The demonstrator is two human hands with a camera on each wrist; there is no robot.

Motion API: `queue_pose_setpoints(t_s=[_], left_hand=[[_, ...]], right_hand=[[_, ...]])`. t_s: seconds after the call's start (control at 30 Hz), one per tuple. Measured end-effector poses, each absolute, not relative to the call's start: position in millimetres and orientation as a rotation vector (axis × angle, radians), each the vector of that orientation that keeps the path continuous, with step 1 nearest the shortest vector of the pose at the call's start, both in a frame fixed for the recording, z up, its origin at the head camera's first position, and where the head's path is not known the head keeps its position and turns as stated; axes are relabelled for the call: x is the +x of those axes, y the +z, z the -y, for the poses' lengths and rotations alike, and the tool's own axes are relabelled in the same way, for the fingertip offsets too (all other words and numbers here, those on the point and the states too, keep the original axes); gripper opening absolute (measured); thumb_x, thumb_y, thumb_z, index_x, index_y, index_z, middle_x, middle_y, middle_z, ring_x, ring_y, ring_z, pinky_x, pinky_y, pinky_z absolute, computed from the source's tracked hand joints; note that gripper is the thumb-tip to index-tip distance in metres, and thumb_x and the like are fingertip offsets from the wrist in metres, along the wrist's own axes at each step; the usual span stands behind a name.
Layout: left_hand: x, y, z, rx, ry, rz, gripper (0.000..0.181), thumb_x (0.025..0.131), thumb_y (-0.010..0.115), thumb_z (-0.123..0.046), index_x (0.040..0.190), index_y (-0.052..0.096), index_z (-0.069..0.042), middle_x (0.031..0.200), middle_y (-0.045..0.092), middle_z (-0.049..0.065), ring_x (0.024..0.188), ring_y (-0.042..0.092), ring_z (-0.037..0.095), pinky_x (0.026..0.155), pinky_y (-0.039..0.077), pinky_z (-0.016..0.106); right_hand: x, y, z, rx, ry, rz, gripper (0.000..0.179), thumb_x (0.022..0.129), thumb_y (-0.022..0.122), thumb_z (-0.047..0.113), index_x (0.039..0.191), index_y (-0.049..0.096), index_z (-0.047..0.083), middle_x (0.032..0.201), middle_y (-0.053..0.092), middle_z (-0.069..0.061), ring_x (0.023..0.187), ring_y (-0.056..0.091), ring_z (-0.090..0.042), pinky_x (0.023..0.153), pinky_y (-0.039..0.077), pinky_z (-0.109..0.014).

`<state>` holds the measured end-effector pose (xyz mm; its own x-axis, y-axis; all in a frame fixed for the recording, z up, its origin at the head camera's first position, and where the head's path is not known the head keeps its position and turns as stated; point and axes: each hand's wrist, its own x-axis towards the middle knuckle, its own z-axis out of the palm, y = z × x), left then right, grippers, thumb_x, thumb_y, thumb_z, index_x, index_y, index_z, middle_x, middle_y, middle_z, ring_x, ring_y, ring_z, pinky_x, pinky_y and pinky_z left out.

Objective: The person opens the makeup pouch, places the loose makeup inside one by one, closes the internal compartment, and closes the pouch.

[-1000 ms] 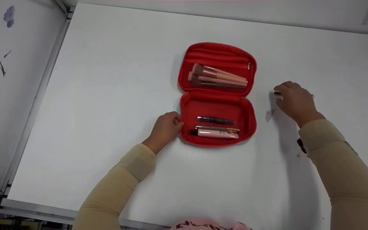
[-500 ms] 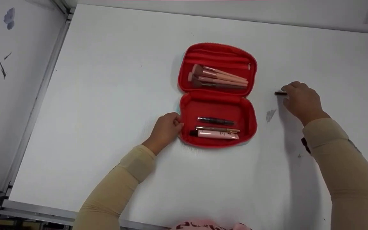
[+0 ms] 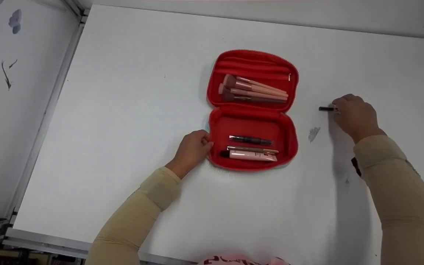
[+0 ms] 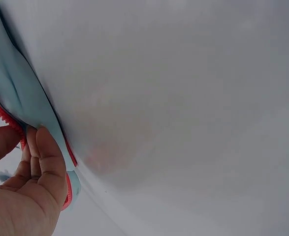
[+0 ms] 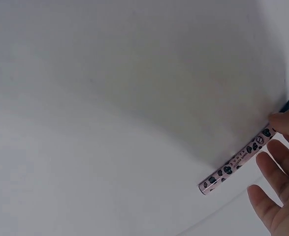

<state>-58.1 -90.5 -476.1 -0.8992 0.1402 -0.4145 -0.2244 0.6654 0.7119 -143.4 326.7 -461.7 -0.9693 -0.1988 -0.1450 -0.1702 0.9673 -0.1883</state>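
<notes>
An unzipped red makeup bag (image 3: 248,119) lies spread flat mid-table, light blue on its outside (image 4: 21,83). My left hand (image 3: 193,149) pinches the near half's left edge at the red zipper, thumb on one side and fingers on the other. Off to the right, my right hand (image 3: 357,114) holds an eyeliner pen (image 5: 238,160) by its middle, low over the table. The pen has a pink barrel with dark spots and a dark end (image 3: 326,108) sticking out leftward. My right thumb is hidden, and the other fingers spread beside the barrel.
Several makeup brushes (image 3: 252,90) rest in the bag's far half. In the near half lie a dark cosmetic pen (image 3: 250,140), a slim brownish pencil (image 3: 252,149) and a pink tube (image 3: 254,155). A grey smudge (image 3: 314,134) marks the white table (image 3: 123,92).
My right hand has slid to the right along the eyeliner pen, uncovering more of its dark end. The pen itself hardly shifts. My left hand keeps its hold on the bag's edge.
</notes>
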Motion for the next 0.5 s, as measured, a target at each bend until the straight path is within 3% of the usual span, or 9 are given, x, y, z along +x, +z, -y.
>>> queue_pose_setpoints(t_s=[0.5], left_hand=[[-58.7, -478.9, 90.0, -0.074, 1.122, -2.441, 0.008, 0.093, 0.062, -0.012, 0.097, 0.063, -0.006, 0.083, 0.059, 0.005, 0.078, 0.054, 0.016, 0.068, 0.048, 0.026]], right_hand=[[-151.2, -463.8, -325.4, -0.261, -0.181, -2.943, 0.022, 0.090, 0.054, -0.003, 0.109, 0.064, -0.009, 0.106, 0.060, -0.031, 0.097, 0.056, -0.048, 0.077, 0.046, -0.059]])
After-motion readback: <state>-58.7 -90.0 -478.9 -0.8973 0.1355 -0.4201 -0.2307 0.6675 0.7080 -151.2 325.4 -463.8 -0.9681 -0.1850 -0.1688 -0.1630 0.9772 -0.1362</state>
